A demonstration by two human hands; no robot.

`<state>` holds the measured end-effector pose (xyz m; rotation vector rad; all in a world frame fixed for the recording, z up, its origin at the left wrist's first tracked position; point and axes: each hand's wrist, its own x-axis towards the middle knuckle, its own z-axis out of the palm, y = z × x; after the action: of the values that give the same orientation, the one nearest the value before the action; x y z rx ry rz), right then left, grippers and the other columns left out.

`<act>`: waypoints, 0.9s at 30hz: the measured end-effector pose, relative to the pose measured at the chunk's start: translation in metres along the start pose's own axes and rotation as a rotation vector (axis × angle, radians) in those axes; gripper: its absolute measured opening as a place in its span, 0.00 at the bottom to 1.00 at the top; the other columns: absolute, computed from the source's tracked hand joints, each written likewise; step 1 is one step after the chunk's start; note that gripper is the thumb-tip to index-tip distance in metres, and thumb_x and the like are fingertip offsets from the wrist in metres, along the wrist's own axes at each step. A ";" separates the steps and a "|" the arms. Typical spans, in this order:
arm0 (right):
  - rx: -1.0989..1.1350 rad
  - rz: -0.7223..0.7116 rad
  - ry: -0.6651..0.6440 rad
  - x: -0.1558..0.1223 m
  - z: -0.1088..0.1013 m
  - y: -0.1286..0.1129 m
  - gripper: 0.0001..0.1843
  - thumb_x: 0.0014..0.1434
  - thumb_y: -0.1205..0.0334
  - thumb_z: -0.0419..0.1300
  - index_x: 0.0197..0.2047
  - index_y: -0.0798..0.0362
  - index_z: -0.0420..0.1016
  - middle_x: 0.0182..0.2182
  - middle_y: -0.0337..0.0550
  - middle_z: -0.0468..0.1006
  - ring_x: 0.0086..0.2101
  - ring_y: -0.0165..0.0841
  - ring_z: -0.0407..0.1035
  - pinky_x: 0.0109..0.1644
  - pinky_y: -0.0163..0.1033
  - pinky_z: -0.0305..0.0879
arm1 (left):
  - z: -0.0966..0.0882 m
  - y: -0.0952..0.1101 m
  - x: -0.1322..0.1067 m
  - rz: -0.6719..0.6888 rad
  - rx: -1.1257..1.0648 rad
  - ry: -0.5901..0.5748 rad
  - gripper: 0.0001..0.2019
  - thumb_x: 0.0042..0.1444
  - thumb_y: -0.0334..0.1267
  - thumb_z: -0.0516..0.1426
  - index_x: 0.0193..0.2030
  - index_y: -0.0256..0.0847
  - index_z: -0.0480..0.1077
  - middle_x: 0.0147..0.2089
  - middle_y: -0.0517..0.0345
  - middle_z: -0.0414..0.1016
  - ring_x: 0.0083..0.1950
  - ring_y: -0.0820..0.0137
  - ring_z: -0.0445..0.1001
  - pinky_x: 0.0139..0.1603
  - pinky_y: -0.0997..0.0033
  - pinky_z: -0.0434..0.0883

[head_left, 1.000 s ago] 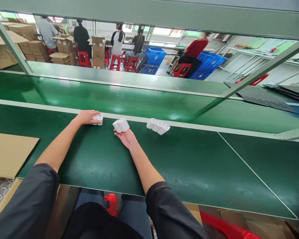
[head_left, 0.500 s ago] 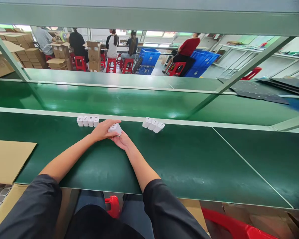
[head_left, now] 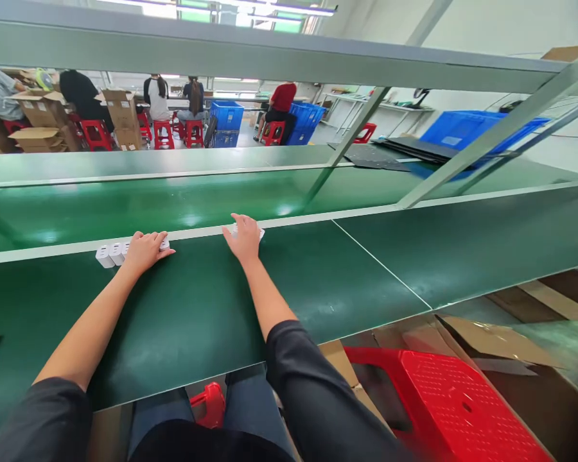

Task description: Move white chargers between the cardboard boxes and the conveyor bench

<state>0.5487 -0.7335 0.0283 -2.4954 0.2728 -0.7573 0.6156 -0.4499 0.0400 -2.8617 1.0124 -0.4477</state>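
Observation:
A row of white charger adapters (head_left: 105, 256) with slots in their tops stands by the white rail, left of centre. My left hand (head_left: 145, 250) is closed around a white charger adapter (head_left: 164, 244) at the right end of this row and covers part of the row. Further right, my right hand (head_left: 245, 239) reaches over a small group of white chargers (head_left: 262, 235), thumb and fingers spread apart. It hides most of that group; I cannot tell whether the fingers touch one. Both hands are over the green work surface (head_left: 192, 308).
The white rail (head_left: 298, 220) runs behind the chargers, with slanted posts (head_left: 361, 128) above it. A red stool (head_left: 462, 398) and cardboard boxes (head_left: 505, 340) stand at lower right. People on red stools sit across the room, near blue crates (head_left: 226, 115).
My hands have separated. The charger they held together has gone left to the row with my left hand; my right hand has moved over to the right-hand group. The view has turned right.

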 end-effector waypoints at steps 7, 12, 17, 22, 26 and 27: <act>-0.541 -0.156 -0.313 0.020 -0.015 0.055 0.36 0.66 0.41 0.50 0.70 0.52 0.56 0.57 0.58 0.71 0.54 0.49 0.64 0.55 0.48 0.57 | 0.008 0.000 -0.004 0.009 0.010 0.047 0.32 0.65 0.61 0.43 0.62 0.38 0.63 0.48 0.41 0.77 0.48 0.52 0.75 0.54 0.54 0.59; -0.608 -0.156 -0.312 0.025 -0.021 0.065 0.37 0.65 0.36 0.48 0.67 0.53 0.60 0.55 0.56 0.72 0.50 0.43 0.67 0.51 0.40 0.57 | 0.011 -0.005 -0.006 -0.004 0.001 0.100 0.32 0.65 0.60 0.41 0.65 0.40 0.60 0.53 0.40 0.75 0.49 0.49 0.74 0.49 0.55 0.61; -0.684 0.094 -0.194 0.035 -0.072 0.111 0.35 0.68 0.40 0.45 0.67 0.58 0.57 0.56 0.61 0.71 0.52 0.45 0.67 0.51 0.41 0.58 | 0.009 -0.009 -0.008 -0.016 -0.005 0.166 0.32 0.64 0.62 0.42 0.62 0.41 0.63 0.52 0.40 0.75 0.51 0.48 0.74 0.51 0.52 0.61; -0.730 0.373 -0.125 0.028 -0.117 0.163 0.32 0.68 0.48 0.50 0.63 0.67 0.60 0.53 0.69 0.70 0.51 0.51 0.67 0.50 0.48 0.60 | 0.009 -0.015 -0.007 -0.062 0.053 0.135 0.32 0.64 0.64 0.38 0.61 0.47 0.64 0.43 0.51 0.78 0.40 0.55 0.76 0.35 0.62 0.64; -0.727 0.423 -0.111 0.024 -0.124 0.153 0.37 0.65 0.44 0.53 0.67 0.63 0.57 0.56 0.67 0.69 0.55 0.51 0.64 0.55 0.51 0.59 | -0.003 -0.013 -0.014 -0.098 -0.104 0.205 0.29 0.63 0.65 0.40 0.70 0.65 0.49 0.46 0.60 0.77 0.44 0.53 0.76 0.39 0.58 0.67; -0.711 0.411 -0.089 0.021 -0.128 0.145 0.40 0.65 0.42 0.53 0.69 0.61 0.54 0.58 0.65 0.68 0.56 0.50 0.62 0.57 0.52 0.57 | -0.011 -0.010 -0.016 -0.088 -0.221 0.228 0.29 0.63 0.64 0.42 0.70 0.72 0.44 0.47 0.63 0.77 0.47 0.51 0.75 0.42 0.53 0.67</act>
<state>0.4882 -0.9162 0.0528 -2.9422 1.1502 -0.4143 0.6064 -0.4318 0.0479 -3.1171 1.0301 -0.7273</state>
